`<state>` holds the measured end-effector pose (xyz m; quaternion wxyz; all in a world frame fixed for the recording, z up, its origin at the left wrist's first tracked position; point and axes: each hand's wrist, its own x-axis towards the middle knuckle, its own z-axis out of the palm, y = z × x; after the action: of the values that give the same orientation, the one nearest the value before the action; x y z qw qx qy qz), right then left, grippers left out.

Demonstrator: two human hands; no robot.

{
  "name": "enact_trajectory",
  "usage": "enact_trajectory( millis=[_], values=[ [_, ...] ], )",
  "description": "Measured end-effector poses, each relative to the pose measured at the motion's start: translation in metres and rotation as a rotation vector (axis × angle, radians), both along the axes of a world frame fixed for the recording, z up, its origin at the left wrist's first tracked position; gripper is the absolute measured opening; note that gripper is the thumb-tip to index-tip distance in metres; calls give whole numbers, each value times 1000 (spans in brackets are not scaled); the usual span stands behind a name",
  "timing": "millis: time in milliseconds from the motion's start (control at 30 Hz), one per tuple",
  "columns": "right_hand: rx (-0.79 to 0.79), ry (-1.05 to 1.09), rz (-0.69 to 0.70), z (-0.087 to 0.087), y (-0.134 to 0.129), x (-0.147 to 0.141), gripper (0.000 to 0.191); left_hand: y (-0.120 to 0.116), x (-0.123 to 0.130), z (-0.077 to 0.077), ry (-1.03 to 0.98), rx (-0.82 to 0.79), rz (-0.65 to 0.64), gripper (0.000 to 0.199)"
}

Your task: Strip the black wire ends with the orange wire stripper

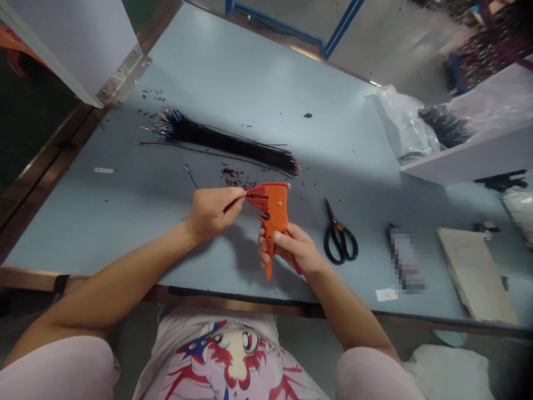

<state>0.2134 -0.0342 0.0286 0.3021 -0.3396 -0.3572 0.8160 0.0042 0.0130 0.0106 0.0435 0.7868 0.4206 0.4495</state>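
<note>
My right hand [291,247] is wrapped round the handles of an orange and red wire stripper [277,205], its red jaws pointing left. At those jaws my left hand [216,211] pinches a thin black wire [191,175], whose metal-tipped end sticks out up and left behind the hand. Beyond both hands lies a long bundle of black wires [233,143], with blue and metal terminals at its left end and coppery tips at its right. Small black scraps [233,176] are scattered between the bundle and the stripper.
Black-handled scissors [340,239] lie right of my right hand. Farther right are a pixelated object [406,258], a white label [386,294] and a flat cardboard piece [477,272]. Plastic bags [410,125] sit behind a low panel at the back right. A small white strip [104,170] lies left.
</note>
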Motion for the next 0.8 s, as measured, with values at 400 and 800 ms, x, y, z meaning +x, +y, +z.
enact_trajectory(
  millis=[400,800],
  values=[
    [9,-7,11,-1,-1,-1,26,-2,1,3,-7,-2,-16,15],
    [1,-14,31,2,-1,0,25,-1,1,3,-17,13,-39,12]
  ],
)
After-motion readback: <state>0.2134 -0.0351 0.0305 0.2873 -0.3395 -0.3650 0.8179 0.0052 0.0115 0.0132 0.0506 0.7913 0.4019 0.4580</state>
